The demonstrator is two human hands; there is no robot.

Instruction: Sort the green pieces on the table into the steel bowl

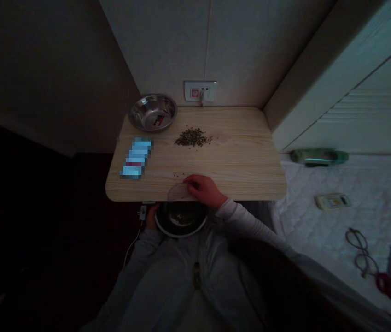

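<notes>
My right hand point(202, 189) rests at the near edge of the small wooden table point(236, 157), fingers curled on a thin translucent round lid or disc point(177, 191). My left hand point(151, 216) is below the table edge, gripping the rim of a dark bowl point(180, 220) held in my lap, with some greenish bits inside. A pile of small green seeds or dried bits point(193, 137) lies in the middle of the table, and a few loose bits lie near my right hand.
A shiny steel bowl point(153, 112) stands at the table's far left. A lit phone point(136, 158) lies at the left. A wall socket point(200, 91) is behind. On the bed at right lie a green bottle point(319, 157), a card point(332, 201), glasses point(361, 251) and scissors point(388, 279).
</notes>
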